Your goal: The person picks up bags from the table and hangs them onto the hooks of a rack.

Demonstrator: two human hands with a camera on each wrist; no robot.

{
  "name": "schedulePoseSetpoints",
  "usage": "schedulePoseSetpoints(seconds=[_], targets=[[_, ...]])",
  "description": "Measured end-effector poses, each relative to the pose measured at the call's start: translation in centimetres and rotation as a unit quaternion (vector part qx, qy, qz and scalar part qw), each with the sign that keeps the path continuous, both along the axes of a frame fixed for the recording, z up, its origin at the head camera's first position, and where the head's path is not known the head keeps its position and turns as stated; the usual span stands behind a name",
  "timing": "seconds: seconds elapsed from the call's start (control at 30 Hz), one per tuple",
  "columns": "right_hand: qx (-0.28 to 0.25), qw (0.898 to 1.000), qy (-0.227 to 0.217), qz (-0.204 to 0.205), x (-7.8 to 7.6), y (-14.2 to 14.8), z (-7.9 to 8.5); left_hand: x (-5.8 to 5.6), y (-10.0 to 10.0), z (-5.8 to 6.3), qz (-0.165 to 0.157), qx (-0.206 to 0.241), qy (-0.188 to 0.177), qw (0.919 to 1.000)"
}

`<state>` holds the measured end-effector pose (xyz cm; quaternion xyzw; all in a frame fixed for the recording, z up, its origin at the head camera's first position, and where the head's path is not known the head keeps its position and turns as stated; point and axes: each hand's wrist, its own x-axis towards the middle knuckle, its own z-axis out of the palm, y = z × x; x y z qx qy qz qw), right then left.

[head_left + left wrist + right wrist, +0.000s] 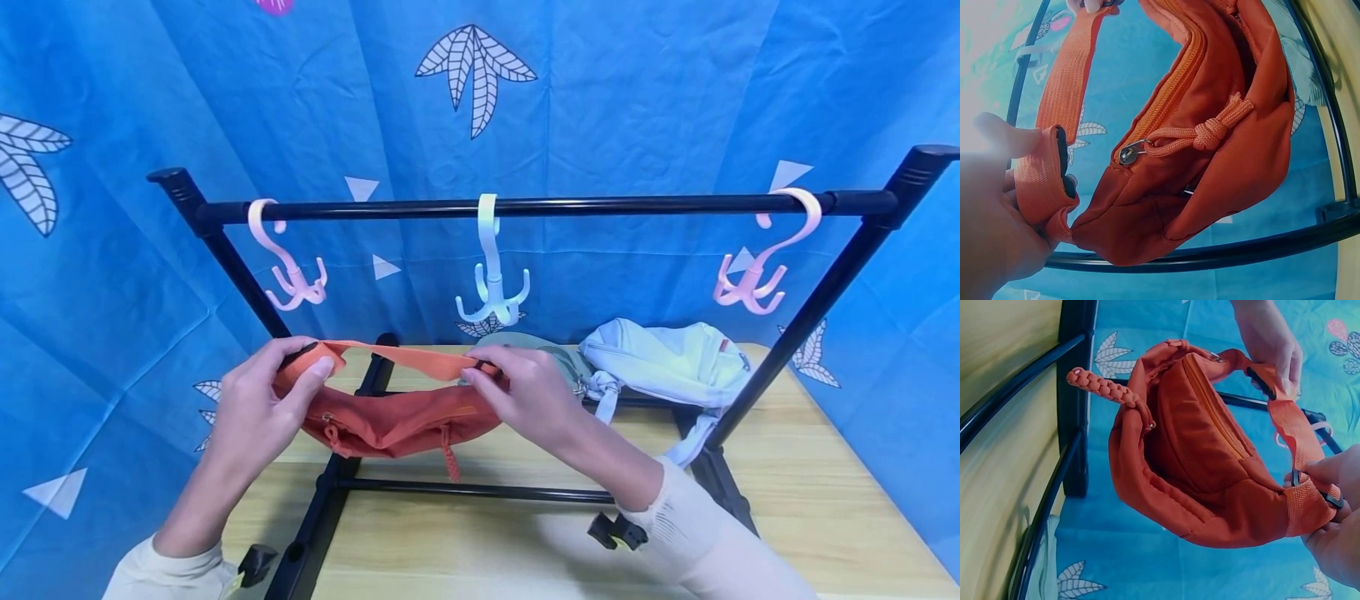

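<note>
An orange-red waist bag [405,421] hangs between both hands in front of the black rack. My left hand [258,400] pinches the left end of its orange strap [405,358] near a dark buckle. At the other end, my right hand [528,392] pinches the strap beside a black buckle [1295,479]. Between the hands the strap runs across above the bag body. A zipper with a knotted cord pull [1210,130] shows in the left wrist view. A braided pull [1102,386] dangles from the bag in the right wrist view.
The rack's black top bar [637,205] carries a pink hook [296,283] at left, a light blue hook [492,292] in the middle and another pink hook [750,283] at right. Behind the right hand, a pale blue bag [660,362] and a grey-green bag [525,340] lie on the wooden table [840,492].
</note>
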<state>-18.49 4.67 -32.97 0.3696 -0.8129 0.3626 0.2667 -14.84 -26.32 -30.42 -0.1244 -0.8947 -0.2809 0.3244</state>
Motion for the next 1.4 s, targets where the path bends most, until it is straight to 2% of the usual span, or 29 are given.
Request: schedulePoseSetpoints(seconds=[0.33,0.93,1.4], targets=[[-0.011,1.0,-0.005,0.012,0.1,-1.2,0.4,0.1,-1.1,0.5,0.005,0.008,0.027,0.9996],[-0.012,0.999,0.009,0.033,-0.2,-2.8,1.2,0.7,-2.4,1.5,0.031,0.017,0.032,0.9989],[-0.021,0.999,0.022,0.041,-0.4,-4.0,2.5,1.2,-3.1,2.9,0.055,0.028,0.032,0.9976]])
